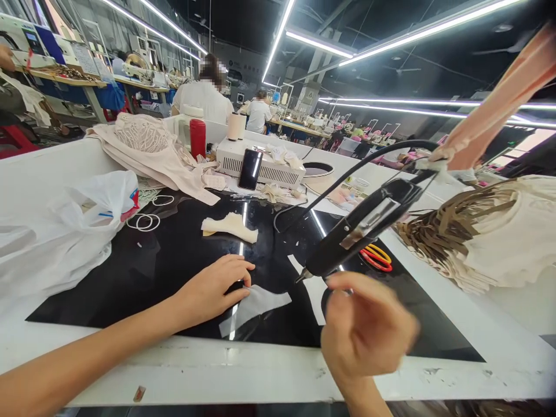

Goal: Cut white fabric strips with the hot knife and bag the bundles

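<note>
My left hand (221, 282) rests low over the black sheet (174, 278), thumb and forefinger nearly meeting at the upper edge of a thin, translucent white fabric piece (260, 306). My right hand (367, 324) is raised at the front, blurred, with fingers curled in; whatever may be between them cannot be made out. Just above it hangs a black pen-shaped power tool (343, 243) with a pointed metal tip, tilted down to the left, its body apart from my palm. A second white fabric piece (315, 292) lies under the tip. Farther back is a cream fabric piece (230, 226).
A black cable (343, 174) arches behind the tool, and peach cloth strips (495, 110) suspend it. Red and yellow scissor handles (377, 258) lie right. Around the sheet are a plastic bag (78, 231), beige garments (147, 145), a phone (251, 169), a vented box (269, 168) and stacked fabric (499, 231).
</note>
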A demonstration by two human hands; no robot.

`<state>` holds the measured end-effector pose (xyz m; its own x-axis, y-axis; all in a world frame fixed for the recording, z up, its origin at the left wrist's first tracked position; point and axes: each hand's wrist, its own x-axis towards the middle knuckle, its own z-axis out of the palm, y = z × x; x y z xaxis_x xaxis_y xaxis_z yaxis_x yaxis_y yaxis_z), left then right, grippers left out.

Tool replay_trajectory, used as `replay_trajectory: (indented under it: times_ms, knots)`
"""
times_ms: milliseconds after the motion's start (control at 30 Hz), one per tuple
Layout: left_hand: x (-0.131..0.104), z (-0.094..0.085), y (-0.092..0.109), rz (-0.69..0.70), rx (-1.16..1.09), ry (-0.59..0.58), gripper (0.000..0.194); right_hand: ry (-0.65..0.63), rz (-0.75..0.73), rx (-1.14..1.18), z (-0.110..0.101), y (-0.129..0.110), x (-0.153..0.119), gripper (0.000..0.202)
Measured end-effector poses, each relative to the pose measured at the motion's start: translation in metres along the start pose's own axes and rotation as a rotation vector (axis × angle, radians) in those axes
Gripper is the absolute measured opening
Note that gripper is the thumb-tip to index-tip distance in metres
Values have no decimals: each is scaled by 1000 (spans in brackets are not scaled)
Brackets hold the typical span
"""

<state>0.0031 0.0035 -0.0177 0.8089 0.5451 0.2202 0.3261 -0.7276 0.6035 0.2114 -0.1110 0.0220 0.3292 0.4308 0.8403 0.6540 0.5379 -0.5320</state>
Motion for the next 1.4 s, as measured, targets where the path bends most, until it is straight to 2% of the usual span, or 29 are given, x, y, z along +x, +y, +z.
replay_trajectory:
  times_ms: [67, 100, 133, 200, 300, 400, 533, 667, 800, 967, 1067, 1167, 1267, 1400]
  knots:
    - [1, 2, -1, 10, -24, 11, 5, -426, -69, -88, 2, 3, -8, 26]
    - [1, 3, -1, 16, -42, 18, 6, -569, -42, -129, 5, 6, -11, 27]
    - [1, 3, -1, 18, -61, 28, 6, -664, 47, -152, 9, 9, -12, 28]
    - [2, 2, 0, 14, -104, 43, 7, -758, 234, -158, 18, 15, -14, 27]
    - [2, -4, 3, -57, -211, 55, 8, -826, 316, -133, 26, 21, -14, 18]
    - [1, -13, 5, -152, -342, 69, 12, -829, 361, -91, 30, 23, -11, 19]
    - [6, -20, 0, -183, -432, 139, 15, -766, 399, -21, 40, 26, -1, 25]
    - [16, -23, -11, -202, -527, 209, 21, -675, 404, -13, 59, 31, 12, 25]
    - [31, -35, -25, -209, -502, 281, 30, -590, 363, -64, 82, 40, 21, 26]
    - [55, -62, -48, -230, -230, 363, 22, -577, 264, -227, 114, 56, 31, 22]
    - [66, -72, -57, -231, 7, 354, 13, -592, 191, -367, 128, 65, 34, 19]
    - [73, -72, -63, -223, 217, 304, 8, -612, 135, -481, 137, 73, 33, 15]
    - [75, -66, -67, -197, 380, 252, 12, -627, 99, -559, 142, 74, 31, 13]
    - [73, -64, -68, -142, 521, 228, 16, -664, 35, -573, 137, 53, 28, 12]
